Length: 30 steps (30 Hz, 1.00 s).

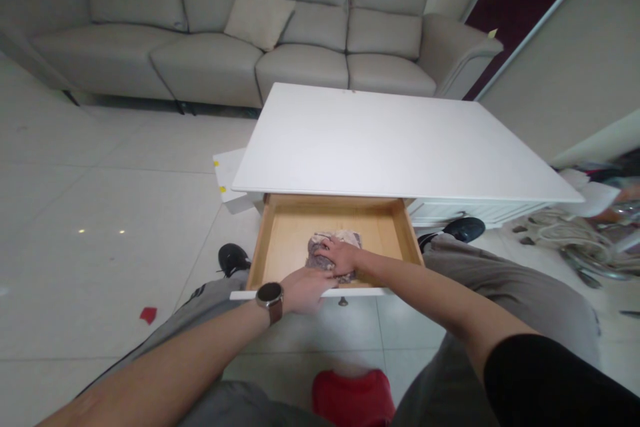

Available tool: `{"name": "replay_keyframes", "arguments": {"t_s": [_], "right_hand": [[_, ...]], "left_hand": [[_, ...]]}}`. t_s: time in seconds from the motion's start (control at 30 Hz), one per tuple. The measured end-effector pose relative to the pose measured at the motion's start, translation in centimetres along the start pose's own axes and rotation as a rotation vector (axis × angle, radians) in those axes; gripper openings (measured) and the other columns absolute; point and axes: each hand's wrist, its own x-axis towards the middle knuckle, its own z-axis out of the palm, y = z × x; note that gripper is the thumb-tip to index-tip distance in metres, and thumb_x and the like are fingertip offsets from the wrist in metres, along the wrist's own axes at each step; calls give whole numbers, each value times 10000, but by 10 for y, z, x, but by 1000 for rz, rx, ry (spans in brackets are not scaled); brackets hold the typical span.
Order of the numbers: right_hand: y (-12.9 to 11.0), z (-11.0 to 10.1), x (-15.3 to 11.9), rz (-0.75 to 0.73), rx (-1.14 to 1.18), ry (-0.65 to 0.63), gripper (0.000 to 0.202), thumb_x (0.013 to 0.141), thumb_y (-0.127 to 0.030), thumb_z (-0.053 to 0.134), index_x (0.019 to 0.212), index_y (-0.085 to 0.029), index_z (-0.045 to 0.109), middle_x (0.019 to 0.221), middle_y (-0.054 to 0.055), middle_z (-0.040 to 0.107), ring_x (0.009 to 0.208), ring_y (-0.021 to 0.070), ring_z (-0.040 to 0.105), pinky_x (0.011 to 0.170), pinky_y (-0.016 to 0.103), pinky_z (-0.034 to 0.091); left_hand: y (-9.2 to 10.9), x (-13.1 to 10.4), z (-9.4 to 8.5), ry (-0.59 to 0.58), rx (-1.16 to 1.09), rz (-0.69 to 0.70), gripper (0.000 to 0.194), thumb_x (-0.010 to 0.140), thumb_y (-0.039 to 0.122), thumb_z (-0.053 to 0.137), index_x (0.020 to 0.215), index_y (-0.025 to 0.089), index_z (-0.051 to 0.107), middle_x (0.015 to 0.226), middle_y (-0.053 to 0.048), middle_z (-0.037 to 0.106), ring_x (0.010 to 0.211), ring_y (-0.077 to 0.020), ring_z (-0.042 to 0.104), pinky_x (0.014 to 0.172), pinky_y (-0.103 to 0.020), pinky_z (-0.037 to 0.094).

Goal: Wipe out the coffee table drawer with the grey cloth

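Observation:
A wooden drawer (284, 220) with a white front is pulled out beneath a white tabletop. Inside it lies a bunched cloth, patterned purple-grey and beige (353, 237). My right hand (341, 256) presses down on this cloth, fingers bent over its folds. My left hand (306, 287), wearing a round watch on the wrist, lies across the drawer's front edge. Its fingers are stretched out and their tips come close to the cloth and my right hand. The left thumb side is blurred. A small dark knob (343, 301) sticks out from the drawer front.
The white table (390, 147) stands before a grey sofa (210, 60) with a beige cushion (260, 13). A white box (233, 177) sits left of the table. Below the drawer is a red object (353, 400). Coiled hose-like items (560, 230) lie right. My legs flank the drawer.

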Motion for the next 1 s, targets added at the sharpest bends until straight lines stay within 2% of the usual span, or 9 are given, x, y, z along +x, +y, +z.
{"name": "replay_keyframes", "arguments": {"t_s": [0.13,0.37,0.47,0.67,0.83,1.0], "right_hand": [[-9,3,2,-121,-21,6,698,806,-493,700,1435,-238,538,1360,183,473,1213,365,454,1009,545,428],[-9,-2,0,-123,16,43,638,833,-472,696,1412,-246,555,1348,158,480,1211,334,453,1034,512,409],[-5,-3,5,-88,46,64,648,841,-486,697,1423,-246,545,1363,157,469,1211,327,452,1044,511,398],[12,-9,29,15,71,93,747,774,-403,765,1458,-245,510,1411,156,427,1266,356,421,1074,528,373],[26,-21,53,127,95,129,768,795,-439,740,1490,-250,472,1483,160,375,1359,397,357,1113,550,336],[36,-37,79,251,97,124,781,844,-479,683,1539,-253,407,1567,183,309,1365,418,386,1102,555,350]], "left_hand": [[-1,0,1,3,-1,-1,192,876,237,553,1024,221,674,1081,-68,704,982,-251,678,796,-346,529],[0,1,0,-3,-14,9,185,902,266,543,1034,227,666,1106,-77,699,979,-248,683,803,-351,535],[0,1,0,-14,-13,8,189,886,249,553,1041,227,660,1105,-77,700,985,-255,685,806,-359,540],[-2,0,2,-5,-9,5,221,886,245,545,1075,247,659,1067,-64,698,984,-254,682,799,-363,543],[-2,-1,3,-21,18,-2,235,880,230,544,1092,251,643,1063,-61,683,995,-253,663,783,-371,546],[-3,-2,6,-22,31,14,240,849,208,571,1082,232,625,1083,-74,676,996,-261,658,782,-389,553]]}}
